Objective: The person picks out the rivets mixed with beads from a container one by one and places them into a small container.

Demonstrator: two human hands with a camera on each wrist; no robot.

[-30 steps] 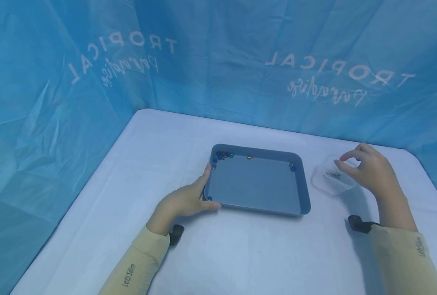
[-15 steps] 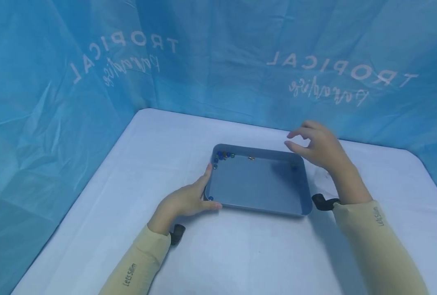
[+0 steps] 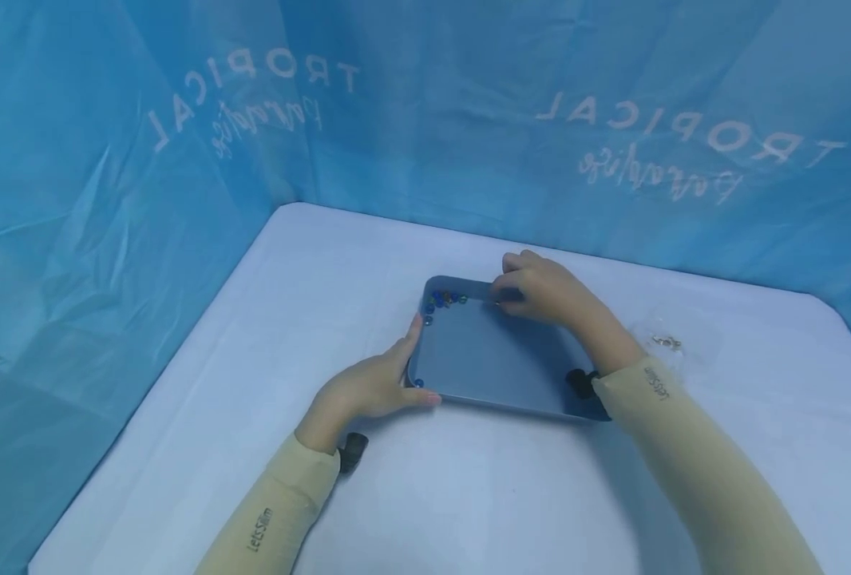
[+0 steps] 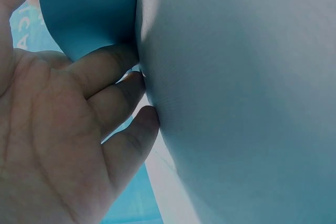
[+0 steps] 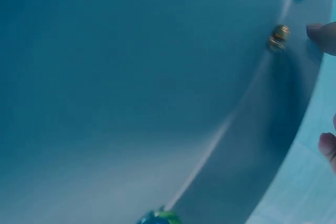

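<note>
The right hand (image 3: pixel 540 289) has crossed from the clear tub (image 3: pixel 673 345) at the right of the desk (image 3: pixel 469 495) to the far wall of the tray (image 3: pixel 497 363). A second ago it hung over the tub with fingers parted; half a second ago it was above the tray's far right corner; now it is low inside the tray, fingertips down at the far wall. The right wrist view shows a fingertip (image 5: pixel 323 36) just beside a gold bead (image 5: pixel 278 36) that lies where floor meets wall. They look apart rather than touching, so this grip is released and holds nothing, with the thumb off to one side.

The left hand (image 3: pixel 368 387) has not moved: it steadies the tray's near left corner, fingers straight against the outer wall and thumb along the near rim, a pressing hold and no clench.

The other beads (image 3: pixel 445 299) stay bunched in the far left corner, with one blue bead (image 3: pixel 419 383) at the near left corner. A few small pieces lie in the tub. The shift reads as a return trip for the next bead, the gold one being closest to the fingers.
</note>
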